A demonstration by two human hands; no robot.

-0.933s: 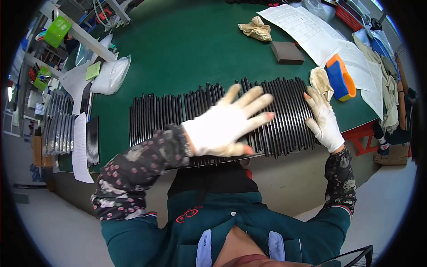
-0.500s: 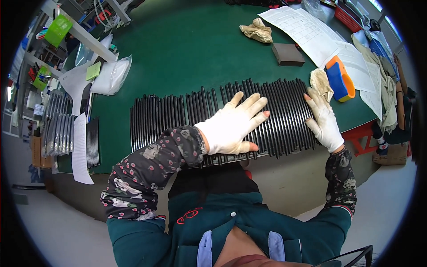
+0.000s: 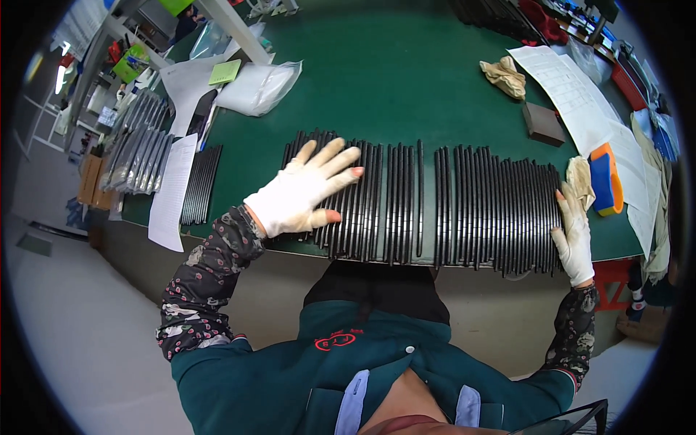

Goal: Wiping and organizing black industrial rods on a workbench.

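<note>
- Black rods (image 3: 478,210), slender and straight, lie flat in one row on the near part of the green tabletop (image 3: 406,80), in front of the person.
- Long axis: front to back, roughly square to the table's front edge; rods approximately parallel. Far ends are staggered and point away from the person; near ends reach the front edge.
- Rod count: many; exact number cannot be told, as the left hand (image 3: 308,190) covers part of the row. Narrow gaps divide the row; one single rod (image 3: 420,203) lies just left of the widest gap.
- Left hand: white-gloved, palm down over the left portion of the row, fingers spread wide, thumb extended; closed on nothing. Tips of thumb and index finger are bare.
- Right hand (image 3: 573,235): white-gloved, positioned along the right end of the row. Fingers extended, thumb apart from the index finger, gripping nothing visible; firm contact with the outermost rod cannot be told.
- Right side, counted: one brown block (image 3: 544,125), one orange-and-blue hollow piece (image 3: 606,180), two crumpled cream cloths (image 3: 504,77), several printed paper sheets (image 3: 573,90).
- Left side, counted: one yellow-green note pad (image 3: 225,72), one white plastic bag (image 3: 259,88), one long paper sheet (image 3: 172,194) overhanging the front edge, one smaller bundle of thin dark rods (image 3: 201,187), beside the sheet.
- Room: grey floor (image 3: 80,319); red stool (image 3: 615,279) below the table at right; cardboard box (image 3: 88,177) at left.
</note>
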